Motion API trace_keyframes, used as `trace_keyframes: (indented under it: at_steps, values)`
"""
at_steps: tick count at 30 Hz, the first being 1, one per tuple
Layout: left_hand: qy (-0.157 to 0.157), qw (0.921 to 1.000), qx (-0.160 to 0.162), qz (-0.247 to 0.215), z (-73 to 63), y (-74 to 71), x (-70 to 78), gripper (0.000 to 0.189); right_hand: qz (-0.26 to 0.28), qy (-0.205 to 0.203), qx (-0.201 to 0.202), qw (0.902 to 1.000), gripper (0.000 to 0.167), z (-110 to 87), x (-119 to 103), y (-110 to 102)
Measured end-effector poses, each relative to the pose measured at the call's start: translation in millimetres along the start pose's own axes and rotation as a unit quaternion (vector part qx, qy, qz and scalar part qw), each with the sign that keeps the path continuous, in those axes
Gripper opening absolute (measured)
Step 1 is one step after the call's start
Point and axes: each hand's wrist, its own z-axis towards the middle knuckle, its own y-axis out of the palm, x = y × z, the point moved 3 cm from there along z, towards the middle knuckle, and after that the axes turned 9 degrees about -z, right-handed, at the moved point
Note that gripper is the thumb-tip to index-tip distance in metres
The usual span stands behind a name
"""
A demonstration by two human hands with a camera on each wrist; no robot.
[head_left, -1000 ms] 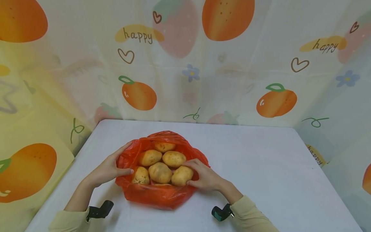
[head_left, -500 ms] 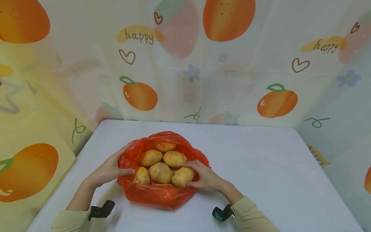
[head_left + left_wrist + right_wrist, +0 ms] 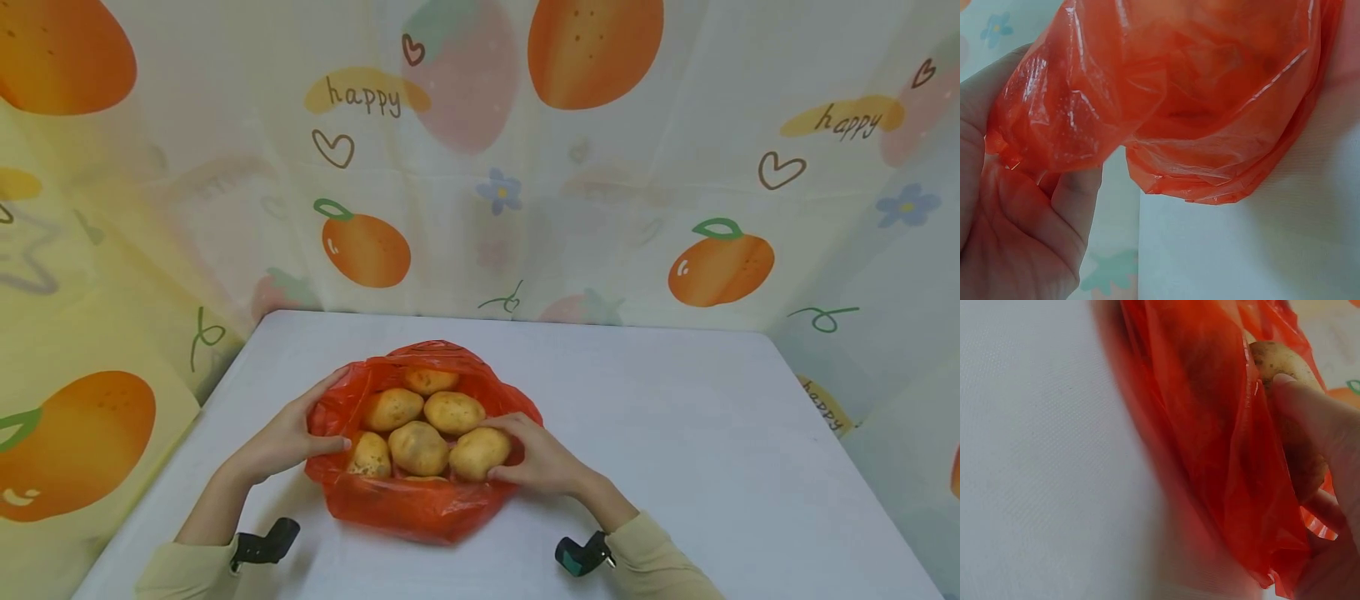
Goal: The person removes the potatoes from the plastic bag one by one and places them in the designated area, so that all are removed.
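Note:
A red plastic bag [image 3: 420, 510] of potatoes lies on the table, its mouth spread wide. My left hand [image 3: 281, 437] holds the bag's left side, thumb over the rim and fingers outside; in the left wrist view, red film [image 3: 1060, 112] sits between that thumb and the fingers. At the right of the opening, my right hand [image 3: 536, 454] grips a potato [image 3: 478, 454] between thumb and fingers. That potato [image 3: 1282, 362] also shows in the right wrist view, partly behind the bag wall. Several other potatoes, such as the middle one [image 3: 417, 448], stay inside; any lower ones are mostly hidden.
The white tabletop [image 3: 660, 467] stretches around the bag, mostly to the right. A printed fruit-pattern curtain [image 3: 585, 192] stands behind and at both sides of the table. Black wrist cameras sit at the left sleeve [image 3: 187, 571] and the right sleeve [image 3: 656, 558].
My right hand and its potato have shifted very slightly right, away from the middle potato. The left hand keeps its hold on the bag. The head view has drifted a little.

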Motion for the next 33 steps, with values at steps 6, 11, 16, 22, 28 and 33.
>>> trace_keyframes:
  at_steps: [6,11,16,22,28,33]
  values:
    - [0.0,1.0,-0.001,0.0,0.0,0.1,1.2,0.091,0.006,-0.017,0.034,0.9992,0.059,-2.0,0.1,-8.1]
    - [0.001,1.0,-0.004,0.001,1.0,0.2,0.6,0.091,0.014,-0.009,0.04,0.999,0.058,-2.9,0.2,-14.1]
    - [0.002,1.0,-0.005,-0.001,2.4,0.7,0.4,0.092,0.011,-0.001,0.047,0.9988,0.059,-3.2,1.1,-19.6]
    - [0.003,0.9999,-0.006,-0.014,2.6,1.7,0.4,0.092,0.01,0.021,0.059,0.998,0.059,-3.0,3.4,-29.1]
    - [0.008,0.9999,-0.009,-0.006,2.2,2.4,0.3,0.091,0.031,0.017,0.088,0.9955,0.061,-3.1,4.7,-40.1]
    - [0.009,0.9999,-0.007,-0.003,2.2,2.4,-0.3,0.091,0.065,0.02,0.097,0.9929,0.06,-1.5,7.4,-48.0]
